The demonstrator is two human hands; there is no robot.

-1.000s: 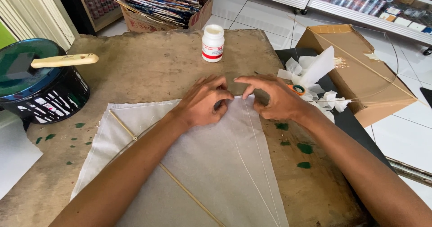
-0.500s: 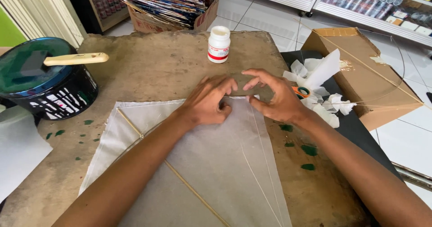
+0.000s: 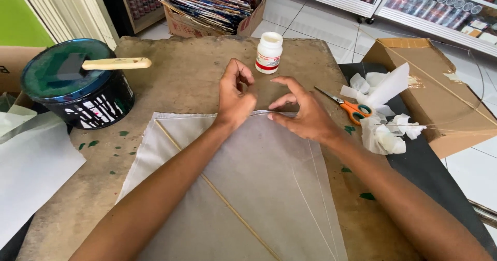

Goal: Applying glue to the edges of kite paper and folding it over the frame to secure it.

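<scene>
A white paper kite (image 3: 243,188) with thin wooden sticks lies flat on a worn brown table (image 3: 181,80). My left hand (image 3: 234,98) rests on the kite's far edge, thumb side pressing the folded paper, fingers curled upward. My right hand (image 3: 303,111) sits just to its right, fingertips pressing the same top edge, thumb and forefinger spread. A thin string runs down the kite under my right forearm. Neither hand lifts anything off the table.
A small white glue bottle (image 3: 269,53) stands beyond my hands. Orange-handled scissors (image 3: 348,107) and crumpled white paper scraps (image 3: 383,131) lie to the right. A black paint can (image 3: 77,85) with a wooden-handled tool sits left. A cardboard box (image 3: 440,90) is at right.
The view has shifted slightly. My left hand has opened up, its fingers now raised off the paper, and my right hand has spread its thumb and forefinger along the kite's top edge.
</scene>
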